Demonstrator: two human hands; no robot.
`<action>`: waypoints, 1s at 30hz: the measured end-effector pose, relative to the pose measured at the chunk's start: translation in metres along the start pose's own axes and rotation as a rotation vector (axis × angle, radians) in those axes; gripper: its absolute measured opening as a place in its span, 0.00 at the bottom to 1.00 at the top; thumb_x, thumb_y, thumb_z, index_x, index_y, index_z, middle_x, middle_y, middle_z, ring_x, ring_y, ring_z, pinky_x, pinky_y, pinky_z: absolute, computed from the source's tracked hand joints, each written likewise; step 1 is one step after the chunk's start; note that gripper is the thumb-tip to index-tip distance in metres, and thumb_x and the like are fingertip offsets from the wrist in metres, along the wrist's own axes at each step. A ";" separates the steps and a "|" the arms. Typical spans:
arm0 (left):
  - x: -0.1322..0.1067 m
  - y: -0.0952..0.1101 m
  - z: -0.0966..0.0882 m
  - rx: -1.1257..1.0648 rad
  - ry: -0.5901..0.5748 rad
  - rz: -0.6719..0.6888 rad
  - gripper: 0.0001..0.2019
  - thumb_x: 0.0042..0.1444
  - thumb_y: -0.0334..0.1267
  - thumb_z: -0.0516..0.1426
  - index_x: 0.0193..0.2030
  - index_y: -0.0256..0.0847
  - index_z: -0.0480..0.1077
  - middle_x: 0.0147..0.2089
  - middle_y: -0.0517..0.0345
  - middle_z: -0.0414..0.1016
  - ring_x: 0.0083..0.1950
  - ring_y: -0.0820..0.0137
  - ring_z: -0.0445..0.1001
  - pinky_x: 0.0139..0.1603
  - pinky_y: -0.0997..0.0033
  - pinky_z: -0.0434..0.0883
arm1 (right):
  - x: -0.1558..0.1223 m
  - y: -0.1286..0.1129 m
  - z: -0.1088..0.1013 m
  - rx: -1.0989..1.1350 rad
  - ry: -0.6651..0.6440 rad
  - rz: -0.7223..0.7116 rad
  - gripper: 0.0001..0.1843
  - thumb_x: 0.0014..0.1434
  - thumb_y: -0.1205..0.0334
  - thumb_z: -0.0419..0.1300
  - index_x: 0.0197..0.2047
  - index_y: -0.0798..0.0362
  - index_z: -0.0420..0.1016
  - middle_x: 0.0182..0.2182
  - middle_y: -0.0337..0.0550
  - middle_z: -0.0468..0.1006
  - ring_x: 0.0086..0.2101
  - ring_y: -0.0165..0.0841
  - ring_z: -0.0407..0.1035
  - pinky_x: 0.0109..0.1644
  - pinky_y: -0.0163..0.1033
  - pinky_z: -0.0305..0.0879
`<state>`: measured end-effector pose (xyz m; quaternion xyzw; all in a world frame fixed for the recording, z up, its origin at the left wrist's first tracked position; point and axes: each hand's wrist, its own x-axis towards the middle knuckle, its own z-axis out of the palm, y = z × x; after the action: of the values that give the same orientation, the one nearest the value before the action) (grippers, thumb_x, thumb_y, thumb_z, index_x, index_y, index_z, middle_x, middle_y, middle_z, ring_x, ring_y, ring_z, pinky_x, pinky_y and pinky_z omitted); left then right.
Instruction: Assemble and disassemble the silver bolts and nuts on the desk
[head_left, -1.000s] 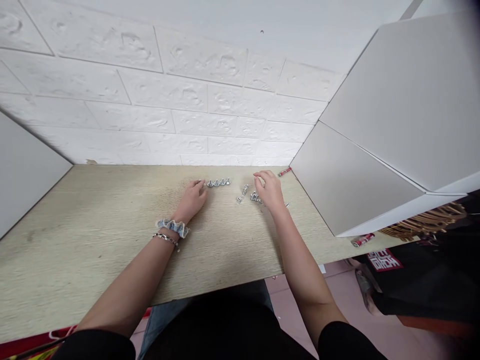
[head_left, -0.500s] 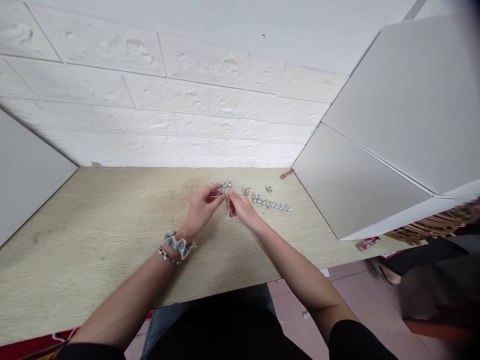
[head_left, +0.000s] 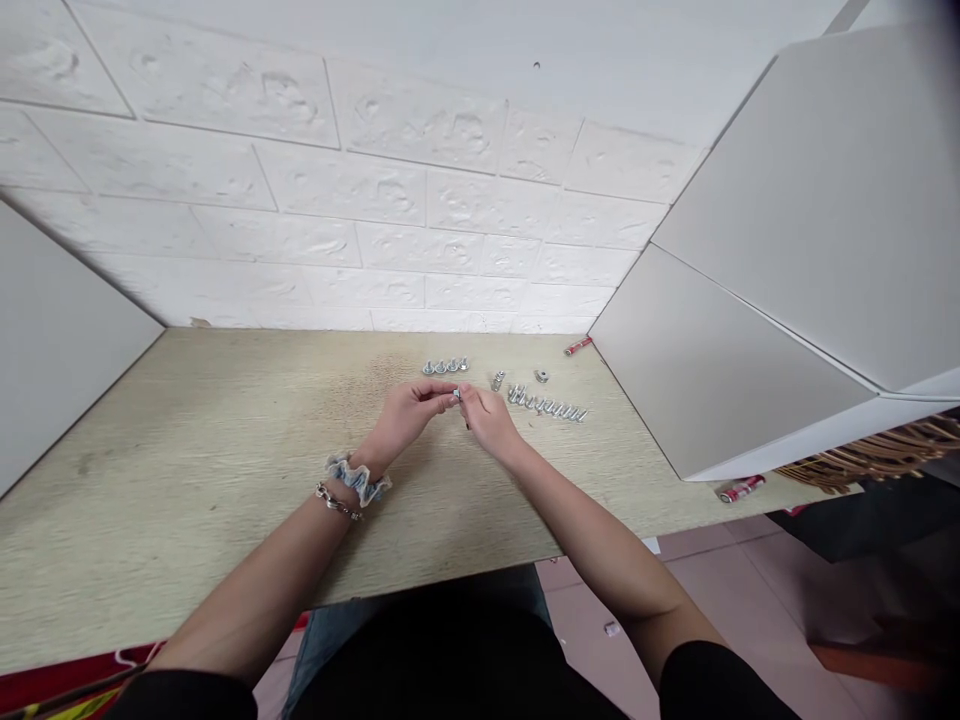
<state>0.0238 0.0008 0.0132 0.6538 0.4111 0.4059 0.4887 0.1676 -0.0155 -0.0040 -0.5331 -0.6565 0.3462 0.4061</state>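
Note:
My left hand (head_left: 409, 412) is closed in a pinch on a small silvery bolt (head_left: 457, 394), mostly covered by fingers. From the other side, my right hand (head_left: 487, 417) pinches the same piece, and the two sets of fingertips meet. Whether a nut or washer is in those fingers too, I cannot tell. Just behind the hands stands a short row of bolts (head_left: 446, 366) with wide heads or washers at the base. To the right lies a slanting row of loose bolts (head_left: 553, 406). Small metal nuts or washers (head_left: 498, 380) sit between the rows, with another metal piece (head_left: 541, 376) farther right.
The wooden tabletop (head_left: 225, 470) meets a white brick-patterned wall (head_left: 375, 220). Grey panels (head_left: 720, 350) close off the right side, with a left panel (head_left: 60, 340) opposite. One red battery-like cylinder (head_left: 578, 346) lies at the back corner, another red cylinder (head_left: 742, 488) near the right edge.
My hands have drawn together, and the right fingertips now close on the bolt beside the left ones. The standing row behind shows more fully. The view has shifted slightly.

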 end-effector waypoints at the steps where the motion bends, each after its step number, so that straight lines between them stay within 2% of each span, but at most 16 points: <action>1: 0.000 -0.001 0.000 0.017 -0.011 -0.008 0.15 0.47 0.45 0.58 0.38 0.37 0.74 0.35 0.54 0.76 0.35 0.68 0.70 0.40 0.67 0.67 | 0.000 -0.001 -0.001 -0.027 0.007 -0.019 0.27 0.62 0.45 0.38 0.24 0.53 0.66 0.21 0.39 0.68 0.28 0.29 0.64 0.33 0.33 0.57; 4: 0.001 -0.004 0.000 0.168 -0.035 0.020 0.14 0.50 0.46 0.55 0.37 0.38 0.72 0.30 0.56 0.73 0.32 0.70 0.68 0.35 0.69 0.65 | 0.000 -0.002 -0.004 -0.123 0.014 -0.061 0.25 0.63 0.50 0.39 0.24 0.53 0.68 0.23 0.38 0.71 0.29 0.29 0.65 0.35 0.33 0.57; 8: 0.002 -0.007 0.000 0.335 -0.063 0.064 0.15 0.54 0.49 0.50 0.35 0.40 0.69 0.27 0.58 0.69 0.31 0.69 0.67 0.34 0.69 0.64 | 0.000 -0.004 -0.005 -0.208 0.009 -0.078 0.23 0.63 0.54 0.39 0.25 0.53 0.67 0.24 0.38 0.71 0.29 0.29 0.65 0.34 0.33 0.56; 13: 0.001 -0.005 0.000 0.207 -0.105 0.018 0.19 0.57 0.51 0.45 0.25 0.40 0.62 0.23 0.61 0.63 0.26 0.72 0.63 0.29 0.71 0.62 | 0.000 -0.005 -0.005 -0.194 -0.041 -0.216 0.17 0.63 0.55 0.41 0.28 0.52 0.63 0.27 0.39 0.70 0.32 0.30 0.64 0.38 0.34 0.57; 17: 0.001 -0.005 0.000 0.044 -0.105 -0.070 0.19 0.57 0.52 0.44 0.24 0.40 0.60 0.22 0.62 0.60 0.24 0.73 0.60 0.27 0.71 0.61 | -0.002 -0.005 -0.006 -0.200 -0.054 -0.216 0.07 0.59 0.60 0.46 0.36 0.52 0.61 0.32 0.40 0.69 0.32 0.30 0.63 0.37 0.36 0.57; 20: 0.002 -0.004 0.000 -0.036 -0.100 -0.089 0.19 0.56 0.52 0.46 0.26 0.39 0.61 0.23 0.62 0.60 0.24 0.74 0.60 0.27 0.72 0.61 | -0.004 -0.006 -0.007 -0.234 -0.018 -0.174 0.11 0.54 0.64 0.49 0.43 0.52 0.60 0.34 0.39 0.68 0.30 0.30 0.62 0.34 0.35 0.56; 23: 0.001 -0.002 0.001 -0.039 -0.100 -0.099 0.18 0.56 0.52 0.48 0.26 0.39 0.61 0.23 0.62 0.60 0.25 0.74 0.61 0.28 0.72 0.62 | -0.005 -0.009 -0.008 -0.252 0.034 -0.153 0.07 0.57 0.59 0.48 0.37 0.52 0.62 0.31 0.38 0.68 0.29 0.30 0.61 0.32 0.35 0.54; 27: -0.001 -0.001 0.003 -0.018 -0.105 -0.097 0.17 0.55 0.51 0.49 0.28 0.38 0.63 0.25 0.61 0.62 0.27 0.74 0.62 0.29 0.72 0.62 | -0.003 -0.009 -0.008 -0.203 0.031 -0.146 0.19 0.63 0.52 0.41 0.28 0.52 0.64 0.27 0.38 0.70 0.30 0.29 0.63 0.33 0.34 0.53; 30: 0.000 -0.003 0.004 -0.024 -0.111 -0.095 0.17 0.55 0.51 0.48 0.28 0.38 0.62 0.26 0.61 0.62 0.27 0.74 0.62 0.30 0.72 0.63 | -0.002 -0.007 -0.008 -0.219 0.023 -0.149 0.19 0.63 0.53 0.42 0.28 0.52 0.64 0.26 0.38 0.70 0.29 0.29 0.63 0.34 0.33 0.53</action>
<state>0.0267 0.0003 0.0092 0.6491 0.4091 0.3503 0.5373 0.1715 -0.0186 0.0056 -0.5279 -0.7236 0.2349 0.3776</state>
